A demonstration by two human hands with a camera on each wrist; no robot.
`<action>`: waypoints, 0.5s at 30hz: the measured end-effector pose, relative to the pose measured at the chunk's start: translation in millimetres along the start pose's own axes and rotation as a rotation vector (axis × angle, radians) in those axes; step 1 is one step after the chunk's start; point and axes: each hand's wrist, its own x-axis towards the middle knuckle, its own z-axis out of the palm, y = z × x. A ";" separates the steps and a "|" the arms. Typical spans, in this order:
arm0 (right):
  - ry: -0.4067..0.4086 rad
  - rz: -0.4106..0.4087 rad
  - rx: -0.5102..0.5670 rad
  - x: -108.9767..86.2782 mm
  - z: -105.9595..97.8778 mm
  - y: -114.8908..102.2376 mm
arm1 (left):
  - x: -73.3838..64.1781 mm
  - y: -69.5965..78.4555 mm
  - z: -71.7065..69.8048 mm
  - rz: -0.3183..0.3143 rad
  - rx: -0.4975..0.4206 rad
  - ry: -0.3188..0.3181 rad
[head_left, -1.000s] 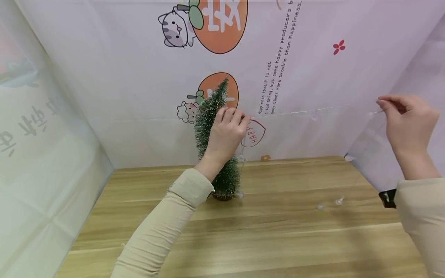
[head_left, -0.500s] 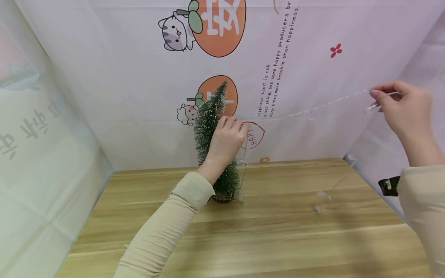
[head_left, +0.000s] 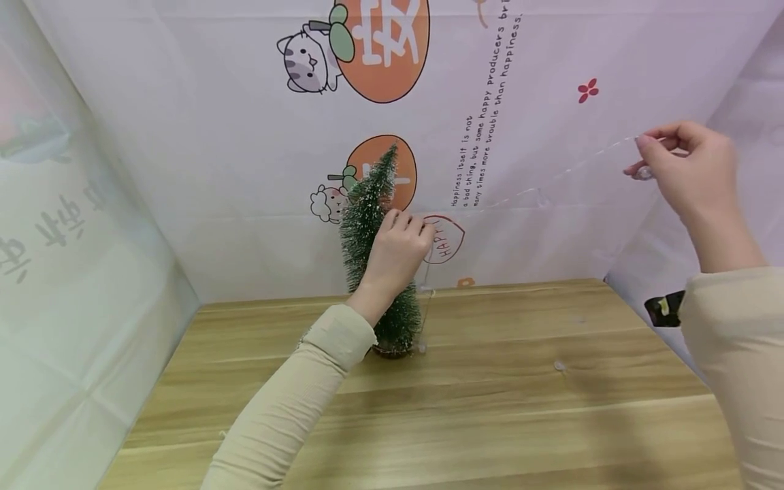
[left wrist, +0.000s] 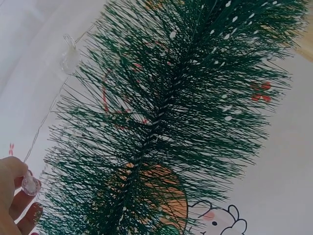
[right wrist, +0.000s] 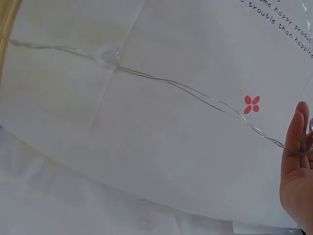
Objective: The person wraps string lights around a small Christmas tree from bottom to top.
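A small artificial Christmas tree (head_left: 364, 235), green with white specks, stands upright on a round brown base. My left hand (head_left: 397, 252) is at its right side, partly covering it. In the left wrist view, the fingers pinch the wire of a clear string light (left wrist: 46, 120) just by a clear bulb (left wrist: 31, 184). My right hand (head_left: 695, 167) is raised at the right and grips another stretch of the string. Between the hands the wire runs in a slanting line. From the right hand a doubled length (right wrist: 171, 81) hangs with a clear bulb (right wrist: 108, 56) on it.
The tree stands toward the back of a wooden table (head_left: 490, 422). White printed sheets (head_left: 214, 136) rise behind and at both sides. A loose clear bulb (head_left: 559, 366) shows low over the table's right part. Beside the right cuff is a black object (head_left: 664, 309).
My right hand has moved up and slightly left, steepening the wire between the hands. My left hand has lowered a little beside the tree. One of the bulbs at the right has shifted.
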 end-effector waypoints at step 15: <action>0.059 -0.003 0.059 16.3 17.6 -30.9 | -2.5 4.5 3.2 0.011 0.006 -0.020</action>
